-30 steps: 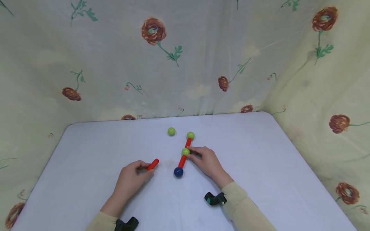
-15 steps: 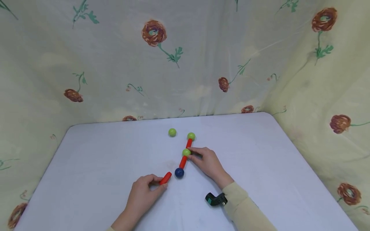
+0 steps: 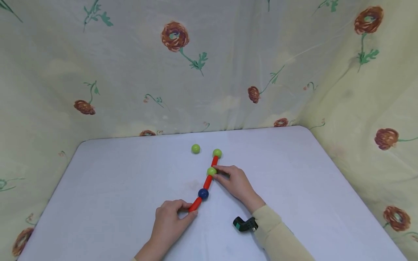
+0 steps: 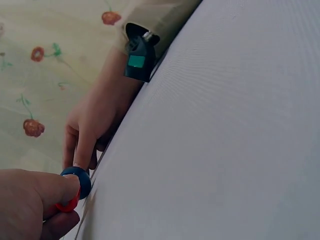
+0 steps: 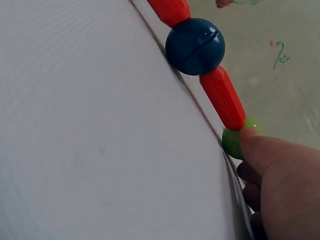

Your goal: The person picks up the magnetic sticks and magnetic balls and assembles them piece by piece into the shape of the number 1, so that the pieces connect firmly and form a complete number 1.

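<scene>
Hookup stage, I reckon: left hand (image 3: 170, 220) pinches the nearest red rod (image 3: 195, 204) against the navy ball (image 3: 203, 194), right hand (image 3: 237, 184) pinches the middle green ball (image 3: 211, 171), farther right. Next probably needs steady alignment.

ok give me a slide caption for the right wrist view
The right hand pinches a green ball, with a red rod running from it to a blue ball.
</scene>
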Available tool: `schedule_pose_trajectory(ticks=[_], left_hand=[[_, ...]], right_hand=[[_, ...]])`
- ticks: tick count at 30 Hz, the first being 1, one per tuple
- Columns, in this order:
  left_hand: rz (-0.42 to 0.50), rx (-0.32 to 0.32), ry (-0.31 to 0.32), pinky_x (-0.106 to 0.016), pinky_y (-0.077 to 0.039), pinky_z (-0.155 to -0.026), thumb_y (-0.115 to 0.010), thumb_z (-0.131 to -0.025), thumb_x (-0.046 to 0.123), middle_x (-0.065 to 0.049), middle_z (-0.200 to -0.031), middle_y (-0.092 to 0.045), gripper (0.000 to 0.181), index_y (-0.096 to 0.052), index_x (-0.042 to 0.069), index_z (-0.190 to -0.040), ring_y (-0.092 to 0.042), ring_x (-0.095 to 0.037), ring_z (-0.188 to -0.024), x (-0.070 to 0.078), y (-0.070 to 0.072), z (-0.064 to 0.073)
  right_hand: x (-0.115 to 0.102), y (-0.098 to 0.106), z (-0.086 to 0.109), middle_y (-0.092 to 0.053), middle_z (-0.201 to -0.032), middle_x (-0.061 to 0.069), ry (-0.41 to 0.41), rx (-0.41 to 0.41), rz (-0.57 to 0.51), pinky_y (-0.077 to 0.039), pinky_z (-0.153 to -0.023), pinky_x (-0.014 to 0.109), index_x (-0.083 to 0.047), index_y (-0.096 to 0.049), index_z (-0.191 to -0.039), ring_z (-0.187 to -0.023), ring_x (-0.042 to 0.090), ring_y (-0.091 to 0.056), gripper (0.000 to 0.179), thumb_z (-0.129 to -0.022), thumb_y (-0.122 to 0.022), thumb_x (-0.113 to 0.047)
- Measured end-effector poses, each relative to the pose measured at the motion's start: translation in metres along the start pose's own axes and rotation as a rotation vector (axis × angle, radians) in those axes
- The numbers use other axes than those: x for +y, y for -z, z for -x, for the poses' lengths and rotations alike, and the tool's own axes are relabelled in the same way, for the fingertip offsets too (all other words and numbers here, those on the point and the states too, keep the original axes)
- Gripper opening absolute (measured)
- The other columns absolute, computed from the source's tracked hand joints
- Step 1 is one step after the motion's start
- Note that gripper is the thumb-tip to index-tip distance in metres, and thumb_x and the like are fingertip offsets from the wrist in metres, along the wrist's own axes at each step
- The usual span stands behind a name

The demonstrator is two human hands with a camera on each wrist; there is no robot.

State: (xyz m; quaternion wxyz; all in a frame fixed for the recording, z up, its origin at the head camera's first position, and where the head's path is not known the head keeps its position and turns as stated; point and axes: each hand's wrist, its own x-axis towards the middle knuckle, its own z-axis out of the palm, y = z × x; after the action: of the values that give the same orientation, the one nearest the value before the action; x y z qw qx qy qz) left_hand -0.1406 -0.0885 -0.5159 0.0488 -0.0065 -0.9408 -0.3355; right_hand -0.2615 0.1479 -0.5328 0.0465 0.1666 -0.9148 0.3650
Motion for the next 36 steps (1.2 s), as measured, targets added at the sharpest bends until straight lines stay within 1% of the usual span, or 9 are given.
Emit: schedule_pose_trajectory(ticks=[5, 8, 10, 12, 17, 24, 26, 32, 36], left_hand=[[0.0, -0.001, 0.012, -0.033, -0.036, -0.077, -0.088, -0.079, 0.037, 0.014, -0.085, -0.072, 0.021, -0.078, 0.025, -0.093, -0.054, -0.007, -0.085, 0.0, 0.0, 0.0], [0.006, -0.007, 0.025, -0.033, -0.036, -0.078, -0.088, -0.078, 0.037, 0.013, -0.086, -0.073, 0.022, -0.078, 0.025, -0.094, -0.054, -0.008, -0.085, 0.0, 0.0, 0.0], [0.006, -0.011, 0.03, -0.033, -0.036, -0.078, -0.088, -0.078, 0.037, 0.013, -0.087, -0.073, 0.023, -0.078, 0.025, -0.095, -0.054, -0.008, -0.086, 0.0, 0.0, 0.0], [0.006, -0.01, 0.025, -0.033, -0.036, -0.078, -0.088, -0.078, 0.038, 0.013, -0.087, -0.074, 0.023, -0.078, 0.025, -0.095, -0.055, -0.008, -0.086, 0.0, 0.0, 0.0], [0.011, -0.001, -0.001, -0.033, -0.037, -0.08, -0.088, -0.078, 0.039, 0.013, -0.087, -0.075, 0.023, -0.078, 0.025, -0.094, -0.056, -0.007, -0.086, -0.002, 0.001, 0.001], [0.035, 0.02, -0.048, -0.034, -0.039, -0.081, -0.088, -0.078, 0.037, 0.014, -0.088, -0.076, 0.021, -0.078, 0.025, -0.093, -0.058, -0.008, -0.085, -0.004, 0.001, 0.003], [0.037, 0.02, -0.042, -0.034, -0.039, -0.082, -0.088, -0.078, 0.037, 0.014, -0.088, -0.075, 0.021, -0.077, 0.026, -0.092, -0.058, -0.007, -0.086, -0.004, 0.001, 0.003], [0.045, 0.008, -0.033, -0.034, -0.039, -0.082, -0.087, -0.079, 0.038, 0.015, -0.088, -0.075, 0.021, -0.078, 0.026, -0.093, -0.058, -0.007, -0.087, -0.004, 0.001, 0.001], [0.042, 0.001, -0.048, -0.035, -0.04, -0.083, -0.086, -0.08, 0.038, 0.015, -0.089, -0.076, 0.021, -0.078, 0.026, -0.095, -0.058, -0.007, -0.087, -0.003, 0.003, 0.0]], right_hand=[[-0.003, 0.0, 0.007, -0.074, -0.125, -0.004, 0.01, 0.031, -0.002, -0.055, -0.101, 0.043, -0.023, -0.069, -0.133, -0.117, 0.02, -0.068, 0.041, -0.094, -0.074, -0.035], [-0.007, 0.0, 0.018, -0.075, -0.119, -0.005, 0.033, 0.044, -0.018, -0.056, -0.098, 0.041, -0.022, -0.071, -0.13, -0.114, 0.017, -0.068, 0.038, -0.093, -0.076, -0.033], [-0.012, -0.001, 0.027, -0.075, -0.115, -0.007, 0.054, 0.029, -0.022, -0.057, -0.096, 0.039, -0.023, -0.072, -0.129, -0.111, 0.014, -0.068, 0.037, -0.093, -0.076, -0.031], [-0.016, -0.001, 0.035, -0.075, -0.113, -0.008, 0.081, -0.006, -0.024, -0.058, -0.094, 0.037, -0.024, -0.071, -0.13, -0.108, 0.011, -0.067, 0.038, -0.093, -0.076, -0.031], [-0.025, -0.004, 0.047, -0.075, -0.117, -0.01, 0.129, -0.082, -0.019, -0.057, -0.094, 0.034, -0.025, -0.069, -0.133, -0.11, 0.007, -0.066, 0.04, -0.094, -0.074, -0.033], [-0.029, -0.008, 0.05, -0.073, -0.121, -0.011, 0.15, -0.127, -0.011, -0.056, -0.096, 0.033, -0.028, -0.067, -0.135, -0.111, 0.005, -0.064, 0.043, -0.093, -0.075, -0.035], [-0.03, -0.009, 0.05, -0.073, -0.12, -0.012, 0.163, -0.137, 0.006, -0.055, -0.095, 0.032, -0.028, -0.067, -0.135, -0.11, 0.005, -0.063, 0.044, -0.092, -0.076, -0.036], [-0.035, -0.009, 0.05, -0.074, -0.117, -0.013, 0.181, -0.127, 0.037, -0.056, -0.092, 0.029, -0.028, -0.069, -0.133, -0.107, 0.005, -0.062, 0.043, -0.091, -0.077, -0.034], [-0.037, -0.008, 0.049, -0.074, -0.115, -0.012, 0.173, -0.112, 0.044, -0.056, -0.09, 0.029, -0.028, -0.07, -0.131, -0.105, 0.004, -0.062, 0.041, -0.091, -0.077, -0.034]])
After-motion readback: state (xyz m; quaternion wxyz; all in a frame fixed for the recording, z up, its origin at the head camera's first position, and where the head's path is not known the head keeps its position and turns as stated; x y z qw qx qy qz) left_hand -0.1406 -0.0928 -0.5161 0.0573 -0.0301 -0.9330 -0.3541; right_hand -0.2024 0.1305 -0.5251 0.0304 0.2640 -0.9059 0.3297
